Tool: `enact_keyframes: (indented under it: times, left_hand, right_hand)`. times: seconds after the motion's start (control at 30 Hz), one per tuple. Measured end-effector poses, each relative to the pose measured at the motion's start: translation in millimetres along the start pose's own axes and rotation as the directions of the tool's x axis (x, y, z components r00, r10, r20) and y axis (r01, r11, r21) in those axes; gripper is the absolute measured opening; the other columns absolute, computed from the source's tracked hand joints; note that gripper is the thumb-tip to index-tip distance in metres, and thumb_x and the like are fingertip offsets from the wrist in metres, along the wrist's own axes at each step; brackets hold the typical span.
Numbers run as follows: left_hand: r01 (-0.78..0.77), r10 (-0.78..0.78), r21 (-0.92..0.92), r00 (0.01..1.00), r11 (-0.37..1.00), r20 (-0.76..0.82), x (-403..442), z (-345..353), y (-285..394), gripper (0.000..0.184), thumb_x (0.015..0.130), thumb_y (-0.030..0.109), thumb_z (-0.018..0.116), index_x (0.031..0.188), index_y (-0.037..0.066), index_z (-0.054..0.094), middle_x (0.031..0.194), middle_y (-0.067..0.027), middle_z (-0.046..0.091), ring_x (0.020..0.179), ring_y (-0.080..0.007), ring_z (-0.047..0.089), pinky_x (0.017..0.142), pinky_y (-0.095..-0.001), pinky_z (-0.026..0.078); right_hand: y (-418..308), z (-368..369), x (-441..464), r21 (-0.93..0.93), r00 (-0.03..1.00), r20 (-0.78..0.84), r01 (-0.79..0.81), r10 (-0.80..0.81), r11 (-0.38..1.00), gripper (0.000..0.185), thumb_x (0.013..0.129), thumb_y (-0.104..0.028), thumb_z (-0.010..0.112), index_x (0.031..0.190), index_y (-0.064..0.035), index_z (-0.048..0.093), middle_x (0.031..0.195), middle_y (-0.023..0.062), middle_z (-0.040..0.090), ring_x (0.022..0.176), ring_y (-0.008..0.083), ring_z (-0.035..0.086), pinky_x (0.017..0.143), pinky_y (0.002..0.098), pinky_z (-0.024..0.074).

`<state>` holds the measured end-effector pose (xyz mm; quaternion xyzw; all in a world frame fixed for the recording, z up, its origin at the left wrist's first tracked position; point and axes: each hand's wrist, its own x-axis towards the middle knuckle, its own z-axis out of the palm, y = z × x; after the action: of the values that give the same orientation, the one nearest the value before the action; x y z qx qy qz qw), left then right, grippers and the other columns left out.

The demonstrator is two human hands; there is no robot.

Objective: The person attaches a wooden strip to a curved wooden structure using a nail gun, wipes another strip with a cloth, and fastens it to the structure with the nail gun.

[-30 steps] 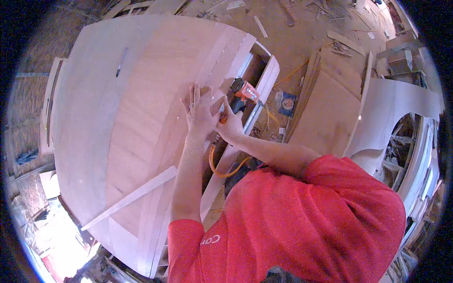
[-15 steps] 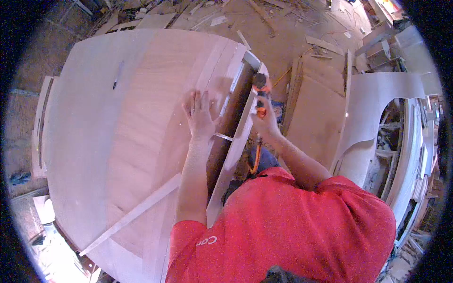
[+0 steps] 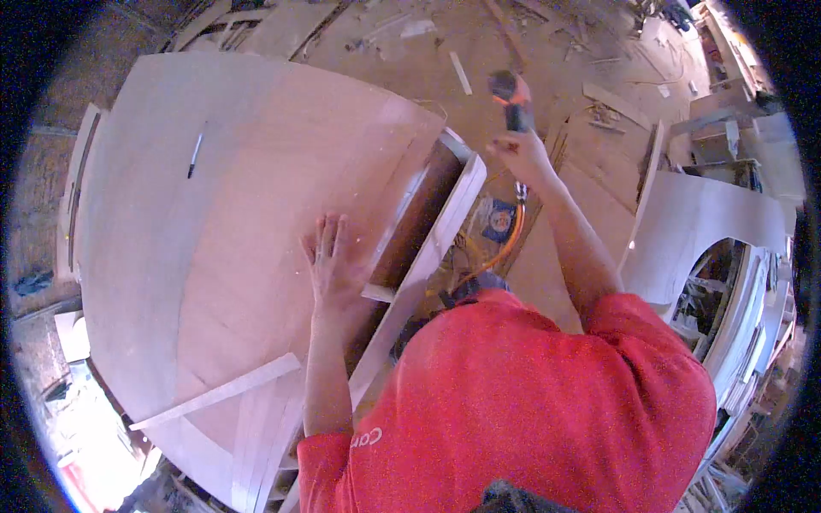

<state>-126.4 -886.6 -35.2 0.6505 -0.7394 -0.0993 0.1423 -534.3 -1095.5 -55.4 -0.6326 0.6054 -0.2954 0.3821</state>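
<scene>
My left hand [image 3: 329, 256] lies on the big plywood panel [image 3: 248, 214], fingers outstretched, beside the gap along its right edge. My right hand [image 3: 532, 160] grips an orange and black air nail gun [image 3: 511, 98], raised off the wood beyond the frame's far corner. An orange air hose [image 3: 516, 235] hangs from its handle. A long wooden rail [image 3: 428, 244] runs along the gap, with a short crosspiece [image 3: 378, 293] bridging it near my left hand.
A pen [image 3: 197, 152] and a loose wooden strip [image 3: 218, 393] lie on the panel. Plywood sheets [image 3: 590, 184] lean or lie at the right, near a curved cut panel [image 3: 705, 218]. Wood scraps [image 3: 462, 73] litter the floor.
My right hand has lifted the nail gun off the rail, up and to the right. My left hand has slid slightly left and nearer me on the panel. The view has shifted.
</scene>
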Motion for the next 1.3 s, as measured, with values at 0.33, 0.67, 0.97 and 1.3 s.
enact_keyframes:
  times: [0.33, 0.67, 0.97, 1.3]
  left_hand:
    - [0.107, -0.111, 0.060, 0.992, 0.992, 0.067, 14.3, 5.2, 5.4, 0.112, 0.067, 0.032, 0.091, 0.160, 0.013, 0.032, 0.167, -0.0136, 0.028, 0.157, -0.0328, 0.021, 0.123, -0.0650, 0.008]
    - [0.057, -0.065, 0.093, 0.995, 0.994, 0.080, 7.7, 16.5, -7.4, 0.121, 0.060, 0.028, 0.095, 0.161, 0.013, 0.030, 0.169, -0.0137, 0.024, 0.157, -0.0329, 0.019, 0.124, -0.0635, 0.007]
    - [0.060, -0.063, 0.035, 0.994, 0.998, 0.087, 8.0, 4.8, 1.2, 0.120, 0.060, 0.025, 0.095, 0.161, 0.013, 0.030, 0.169, -0.0145, 0.023, 0.157, -0.0357, 0.017, 0.125, -0.0618, 0.005]
    - [-0.053, 0.043, 0.115, 0.996, 0.992, 0.083, 6.9, 17.2, -13.7, 0.119, 0.059, 0.025, 0.095, 0.160, 0.014, 0.032, 0.169, -0.0145, 0.025, 0.157, -0.0352, 0.019, 0.125, -0.0619, 0.006]
  right_hand:
    - [-41.8, 36.9, 125.8, -0.175, 0.889, 0.439, 0.225, -0.129, 0.958, 0.033, 0.087, -0.043, 0.076, 0.101, -0.0138, 0.080, 0.092, 0.0153, 0.076, 0.087, 0.0347, 0.073, 0.081, 0.0431, 0.0564]
    - [-25.8, 56.6, 122.3, -0.110, 0.899, 0.402, 0.234, -0.172, 0.966, 0.025, 0.087, -0.029, 0.078, 0.097, -0.0060, 0.079, 0.081, 0.0121, 0.075, 0.070, 0.0202, 0.069, 0.070, 0.0342, 0.0538]
    - [-31.0, 57.7, 122.0, -0.106, 0.896, 0.409, 0.232, -0.170, 0.967, 0.026, 0.085, -0.028, 0.079, 0.095, -0.0047, 0.079, 0.081, 0.0126, 0.074, 0.073, 0.0214, 0.071, 0.071, 0.0348, 0.0549]
    - [-27.1, 63.8, 119.1, -0.193, 0.931, 0.323, 0.240, -0.169, 0.951, 0.028, 0.085, -0.030, 0.078, 0.099, -0.0063, 0.080, 0.089, 0.0163, 0.076, 0.081, 0.0273, 0.074, 0.076, 0.0374, 0.0564]
